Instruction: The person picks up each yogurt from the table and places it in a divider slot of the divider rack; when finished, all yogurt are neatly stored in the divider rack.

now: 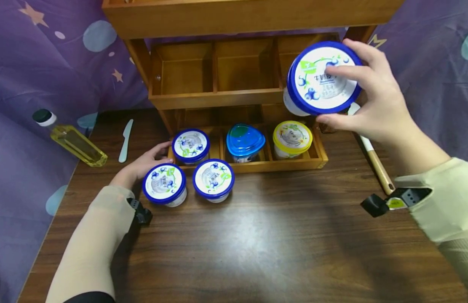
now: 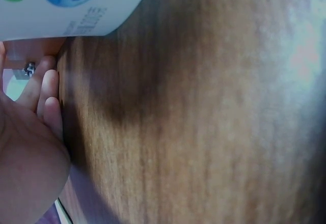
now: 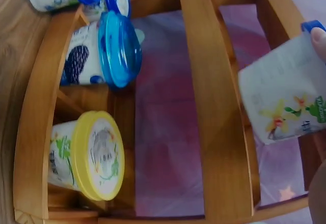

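Before the wooden shelf (image 1: 234,100), the right hand (image 1: 383,99) grips a blue-lidded tub (image 1: 319,91), its blueberry-printed label's Chinese characters partly covered; the left hand (image 1: 144,164) rests loose-fingered at the shelf's corner.

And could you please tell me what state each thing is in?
Held tub: lidded, raised
Right hand: grips held tub
Left hand: beside rack
Left table tub: lidded, upright
Right table tub: lidded, upright
Left shelf tub: lidded
Middle shelf tub: lidded
Right shelf tub: lidded
Bottle: capped, containing yellow liquid

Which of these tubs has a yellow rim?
The tub at the right end of the bottom tray; every other one has a blue rim.
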Available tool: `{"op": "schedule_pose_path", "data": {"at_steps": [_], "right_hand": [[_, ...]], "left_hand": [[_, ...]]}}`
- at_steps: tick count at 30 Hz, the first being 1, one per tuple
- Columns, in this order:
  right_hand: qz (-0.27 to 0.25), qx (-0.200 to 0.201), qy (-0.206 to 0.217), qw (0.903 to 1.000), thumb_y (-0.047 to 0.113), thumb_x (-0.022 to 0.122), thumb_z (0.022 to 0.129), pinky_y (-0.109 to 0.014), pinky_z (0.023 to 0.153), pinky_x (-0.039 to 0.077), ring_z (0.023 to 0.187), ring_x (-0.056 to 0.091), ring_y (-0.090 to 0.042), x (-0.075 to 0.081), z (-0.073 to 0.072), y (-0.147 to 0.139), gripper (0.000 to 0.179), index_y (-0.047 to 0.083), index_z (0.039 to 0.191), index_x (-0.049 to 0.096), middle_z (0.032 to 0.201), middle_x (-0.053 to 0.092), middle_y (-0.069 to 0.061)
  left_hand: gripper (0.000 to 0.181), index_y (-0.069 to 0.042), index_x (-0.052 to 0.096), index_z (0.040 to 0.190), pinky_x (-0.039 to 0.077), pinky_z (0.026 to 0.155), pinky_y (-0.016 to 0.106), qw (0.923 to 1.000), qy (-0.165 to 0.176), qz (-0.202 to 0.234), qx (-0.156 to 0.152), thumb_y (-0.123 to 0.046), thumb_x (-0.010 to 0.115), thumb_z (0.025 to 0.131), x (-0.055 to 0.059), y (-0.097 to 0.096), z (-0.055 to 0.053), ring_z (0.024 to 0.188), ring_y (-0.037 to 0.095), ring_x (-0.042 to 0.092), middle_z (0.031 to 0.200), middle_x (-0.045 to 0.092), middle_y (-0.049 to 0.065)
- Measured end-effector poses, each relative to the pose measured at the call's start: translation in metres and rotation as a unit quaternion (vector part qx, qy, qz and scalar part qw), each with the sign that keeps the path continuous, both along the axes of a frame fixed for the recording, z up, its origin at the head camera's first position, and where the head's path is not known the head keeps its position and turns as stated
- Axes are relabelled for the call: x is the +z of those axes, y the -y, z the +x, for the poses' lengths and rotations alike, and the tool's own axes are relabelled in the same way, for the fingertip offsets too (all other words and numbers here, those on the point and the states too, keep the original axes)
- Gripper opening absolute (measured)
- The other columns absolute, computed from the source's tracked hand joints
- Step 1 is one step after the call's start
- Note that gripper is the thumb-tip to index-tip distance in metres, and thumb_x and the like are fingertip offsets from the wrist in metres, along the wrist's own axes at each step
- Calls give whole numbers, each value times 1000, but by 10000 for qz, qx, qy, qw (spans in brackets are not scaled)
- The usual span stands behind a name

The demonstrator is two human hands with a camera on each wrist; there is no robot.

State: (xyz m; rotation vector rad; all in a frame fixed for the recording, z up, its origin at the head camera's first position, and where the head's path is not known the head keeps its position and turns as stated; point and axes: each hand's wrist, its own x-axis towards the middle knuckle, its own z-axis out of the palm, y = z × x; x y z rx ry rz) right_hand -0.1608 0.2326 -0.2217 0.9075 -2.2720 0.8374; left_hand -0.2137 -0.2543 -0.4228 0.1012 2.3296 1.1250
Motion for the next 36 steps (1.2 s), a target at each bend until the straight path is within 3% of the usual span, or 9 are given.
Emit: {"op": "schedule_pose_path", "data": {"at_steps": [5,10,14,24,30,36], "right_hand": [[-430,-438,-567,9965,69,67,66,-29,106,25,133,28,-21,-5,-7,-2,87,-4,112,60,143,34,-15],[-1094,-735,-694,9888,70,70,60,-32,107,26,131,30,-18,-10,-13,3,88,-3,108,60,140,34,-10],[-1257,-883,-831,9846,72,70,60,-32,107,26,130,31,-18,-14,-18,7,87,-1,106,59,139,34,-9],[-1168,-1045,-904,9835,64,72,65,-33,106,27,132,27,-16,-33,-36,0,72,11,111,57,139,31,-6],[-1048,-1051,-976,9841,49,79,68,-33,109,24,134,24,-17,-39,-45,-1,61,16,113,56,139,29,-6],[-1003,-1141,-932,9840,10,88,61,-32,107,27,133,26,-15,-45,-47,1,63,18,115,55,141,26,-7]], "left_hand": [[86,-25,14,151,22,103,61,10000,7,9,-1,-60,56,84,0,0,0,133,41,25,147,26,21],[84,-24,14,151,22,103,61,10000,-39,-24,-1,-57,56,86,-1,-1,0,132,41,26,147,27,22],[81,-23,15,151,22,103,60,10000,-72,34,6,-53,56,88,2,-2,1,132,42,25,146,26,23],[73,-13,14,151,23,103,59,9998,-41,174,-27,-36,54,94,28,-13,16,130,43,27,143,28,28],[79,-20,14,151,23,103,60,9999,-109,94,-19,-48,56,90,9,-4,5,132,42,26,146,26,25],[80,-21,13,151,22,103,60,9999,-111,62,-23,-50,56,89,5,-2,4,132,42,25,146,26,25]]}}
